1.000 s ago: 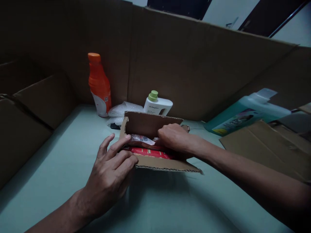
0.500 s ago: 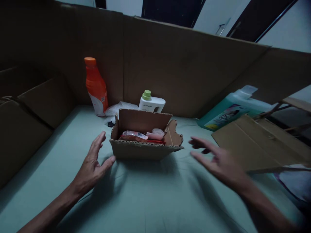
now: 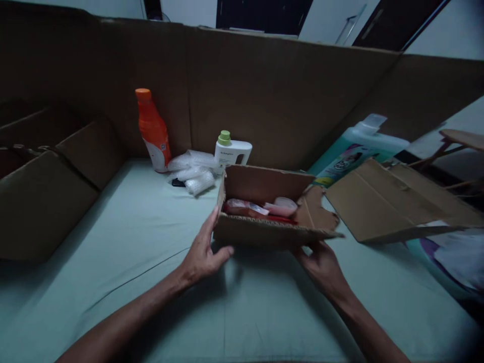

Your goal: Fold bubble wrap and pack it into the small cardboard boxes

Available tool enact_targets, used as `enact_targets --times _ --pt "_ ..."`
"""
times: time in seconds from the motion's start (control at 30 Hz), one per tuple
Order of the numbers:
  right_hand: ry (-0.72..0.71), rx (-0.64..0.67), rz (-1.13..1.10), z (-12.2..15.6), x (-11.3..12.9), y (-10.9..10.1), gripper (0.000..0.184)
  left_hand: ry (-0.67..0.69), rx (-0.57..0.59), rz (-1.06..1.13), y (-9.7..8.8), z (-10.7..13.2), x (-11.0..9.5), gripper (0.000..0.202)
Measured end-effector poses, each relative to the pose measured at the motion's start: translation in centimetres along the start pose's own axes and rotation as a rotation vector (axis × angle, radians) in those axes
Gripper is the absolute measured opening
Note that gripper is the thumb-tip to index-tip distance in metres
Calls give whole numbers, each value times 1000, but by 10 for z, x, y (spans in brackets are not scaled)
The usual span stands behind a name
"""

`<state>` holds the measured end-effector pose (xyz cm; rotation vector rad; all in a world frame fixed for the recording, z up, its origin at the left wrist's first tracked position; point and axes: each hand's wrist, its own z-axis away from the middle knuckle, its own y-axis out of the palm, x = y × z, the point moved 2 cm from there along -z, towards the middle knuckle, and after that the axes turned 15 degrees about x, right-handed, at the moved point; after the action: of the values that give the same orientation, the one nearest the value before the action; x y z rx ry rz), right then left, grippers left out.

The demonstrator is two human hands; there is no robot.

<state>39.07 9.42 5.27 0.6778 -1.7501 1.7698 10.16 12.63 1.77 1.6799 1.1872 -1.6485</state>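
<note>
A small open cardboard box (image 3: 264, 233) sits on the pale green sheet (image 3: 143, 227). Inside lie a red packet, a clear-wrapped packet (image 3: 244, 206) and a pinkish lidded item (image 3: 283, 205). My left hand (image 3: 202, 252) cups the box's near left corner, thumb under the front edge and fingers up the left side. On the other side, my right hand (image 3: 321, 264) grips the near right corner under the torn flap (image 3: 317, 214). Both hands hold the box.
An orange bottle (image 3: 152, 131), bubble wrap (image 3: 191, 169) and a white bottle with a green cap (image 3: 230, 150) stand at the back by the tall cardboard wall (image 3: 283, 101). A teal jug (image 3: 355, 148) and flattened cardboard (image 3: 393, 201) lie at the right. Cardboard pieces (image 3: 45, 201) lie at the left.
My right hand left the inside of the box and both hands drew back. They have now closed on the box's near corners, and the box sits further right in view.
</note>
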Motion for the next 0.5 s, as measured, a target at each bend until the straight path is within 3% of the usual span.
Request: enact_targets --times 0.07,0.17,0.27,0.37,0.43,0.5 --pt "5 -20 6 27 1 1 32 -31 43 -25 7 22 -5 84" --pt "-123 43 -28 40 20 22 26 -109 -46 -105 2 65 -7 76" --pt "-225 171 -85 24 34 40 24 -187 -170 -247 -1 117 -5 75" --pt "-280 312 -171 -2 31 40 35 -166 -149 -381 8 160 0 73" --pt "-291 286 -241 -16 24 31 44 -134 -134 -420 10 171 3 68" --pt "-268 156 -296 -22 16 21 49 -152 -225 -403 2 163 5 65"
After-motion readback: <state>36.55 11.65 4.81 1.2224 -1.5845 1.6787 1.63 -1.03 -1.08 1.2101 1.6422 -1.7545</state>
